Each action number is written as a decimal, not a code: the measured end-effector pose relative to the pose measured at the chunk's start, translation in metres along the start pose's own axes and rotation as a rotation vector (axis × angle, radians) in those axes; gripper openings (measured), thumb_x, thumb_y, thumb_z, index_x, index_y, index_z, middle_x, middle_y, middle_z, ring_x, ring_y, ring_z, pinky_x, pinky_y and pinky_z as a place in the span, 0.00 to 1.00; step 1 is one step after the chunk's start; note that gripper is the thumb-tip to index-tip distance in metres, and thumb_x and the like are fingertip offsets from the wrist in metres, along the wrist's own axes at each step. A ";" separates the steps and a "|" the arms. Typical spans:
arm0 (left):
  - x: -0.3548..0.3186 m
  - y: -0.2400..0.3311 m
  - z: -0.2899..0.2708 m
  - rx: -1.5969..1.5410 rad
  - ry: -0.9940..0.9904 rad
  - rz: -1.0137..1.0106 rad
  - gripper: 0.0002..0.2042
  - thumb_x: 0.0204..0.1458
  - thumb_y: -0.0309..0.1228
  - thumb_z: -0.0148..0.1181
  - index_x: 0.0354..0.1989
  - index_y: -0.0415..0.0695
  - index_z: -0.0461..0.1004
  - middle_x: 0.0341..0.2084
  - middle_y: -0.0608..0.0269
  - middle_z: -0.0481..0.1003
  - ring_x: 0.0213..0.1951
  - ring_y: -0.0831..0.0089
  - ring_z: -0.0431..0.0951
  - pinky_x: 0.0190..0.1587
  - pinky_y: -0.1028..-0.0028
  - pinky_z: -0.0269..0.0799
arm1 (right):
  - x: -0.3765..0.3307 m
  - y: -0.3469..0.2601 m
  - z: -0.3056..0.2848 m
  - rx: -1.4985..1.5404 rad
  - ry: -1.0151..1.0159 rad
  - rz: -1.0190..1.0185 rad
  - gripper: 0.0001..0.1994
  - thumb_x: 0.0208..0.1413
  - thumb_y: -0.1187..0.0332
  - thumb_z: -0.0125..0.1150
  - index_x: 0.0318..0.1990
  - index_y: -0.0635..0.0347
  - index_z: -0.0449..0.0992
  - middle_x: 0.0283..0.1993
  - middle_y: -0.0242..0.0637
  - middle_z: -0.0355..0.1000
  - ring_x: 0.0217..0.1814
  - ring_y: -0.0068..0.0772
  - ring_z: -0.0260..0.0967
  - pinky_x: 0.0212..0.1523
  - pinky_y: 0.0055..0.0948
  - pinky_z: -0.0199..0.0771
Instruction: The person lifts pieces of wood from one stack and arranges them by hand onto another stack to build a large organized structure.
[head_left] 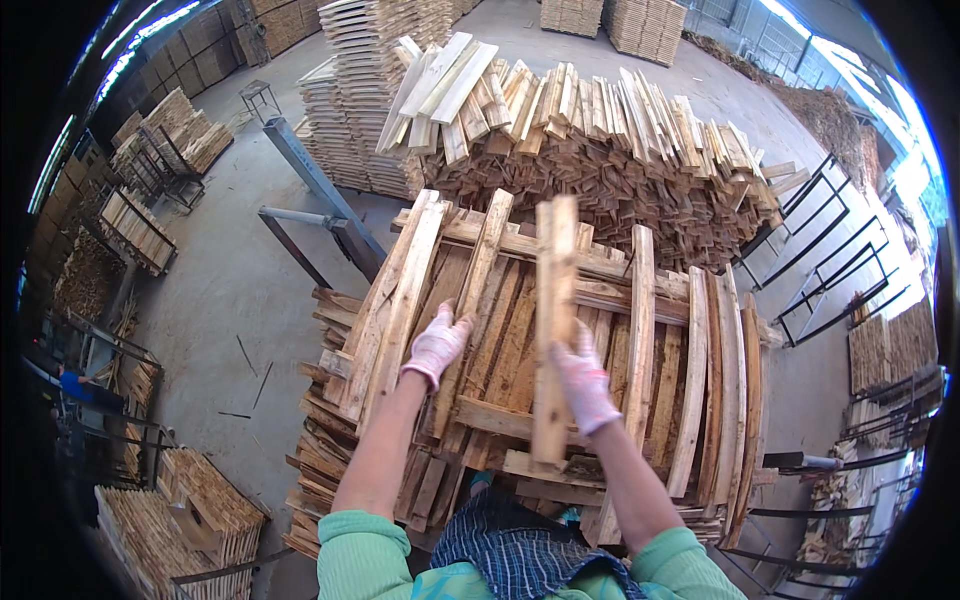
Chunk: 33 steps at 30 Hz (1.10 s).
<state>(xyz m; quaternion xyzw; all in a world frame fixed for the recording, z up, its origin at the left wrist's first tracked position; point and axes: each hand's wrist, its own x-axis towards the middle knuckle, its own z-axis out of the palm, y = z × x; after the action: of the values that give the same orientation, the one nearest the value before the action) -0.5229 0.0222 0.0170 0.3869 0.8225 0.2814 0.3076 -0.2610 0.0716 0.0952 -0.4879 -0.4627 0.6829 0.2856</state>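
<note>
My right hand (585, 380), in a white and pink glove, grips a wooden plank (552, 350) by its right side. That plank stands lengthwise above the pile and looks slightly blurred. My left hand (439, 345), gloved the same way, is at the left side of a narrow wooden slat (486, 250), fingers apart. Whether it touches the slat I cannot tell. Beneath both hands, boards lie side by side across crosswise pieces on a stack. Two pale boards (400, 290) lie left of my left hand, and another slat (641, 300) lies right of my right hand.
Beyond the stack rises a large heap of planks (610, 160), with a tall stack of boards (365, 90) to its left. A blue-grey metal post (325, 190) leans at the far left. Black metal frames (830, 260) stand right. Another board stack (190, 520) sits lower left.
</note>
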 end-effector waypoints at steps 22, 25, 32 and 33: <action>-0.029 0.011 0.005 0.450 0.343 0.471 0.28 0.62 0.31 0.54 0.70 0.41 0.57 0.51 0.37 0.69 0.51 0.42 0.72 0.55 0.52 0.69 | 0.029 0.016 0.031 -0.826 -0.268 -0.201 0.32 0.65 0.48 0.51 0.68 0.64 0.61 0.63 0.60 0.68 0.65 0.57 0.67 0.64 0.43 0.67; -0.064 0.040 0.005 0.495 0.516 0.684 0.26 0.59 0.26 0.58 0.67 0.41 0.63 0.50 0.40 0.72 0.52 0.44 0.74 0.56 0.54 0.70 | -0.001 -0.015 -0.064 -0.943 0.069 -0.427 0.23 0.63 0.53 0.54 0.57 0.62 0.72 0.53 0.56 0.73 0.55 0.51 0.73 0.56 0.43 0.74; -0.152 0.164 0.090 -0.239 -0.056 1.073 0.17 0.60 0.22 0.55 0.58 0.36 0.72 0.45 0.50 0.77 0.45 0.64 0.80 0.50 0.68 0.80 | -0.091 0.022 -0.338 -1.464 0.738 0.248 0.30 0.61 0.39 0.52 0.57 0.56 0.71 0.57 0.48 0.71 0.63 0.48 0.68 0.63 0.50 0.65; -0.159 0.179 0.115 -0.302 -0.214 1.031 0.17 0.61 0.23 0.54 0.58 0.36 0.71 0.45 0.49 0.77 0.44 0.64 0.80 0.49 0.69 0.80 | -0.086 0.025 -0.347 -1.430 0.690 0.228 0.28 0.63 0.42 0.51 0.56 0.56 0.71 0.56 0.50 0.73 0.60 0.49 0.71 0.61 0.49 0.67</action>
<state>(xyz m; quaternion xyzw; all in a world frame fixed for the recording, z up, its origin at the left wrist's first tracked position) -0.2751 0.0163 0.1138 0.7177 0.4410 0.4698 0.2638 0.0949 0.1117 0.0741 -0.7806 -0.6211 0.0569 -0.0408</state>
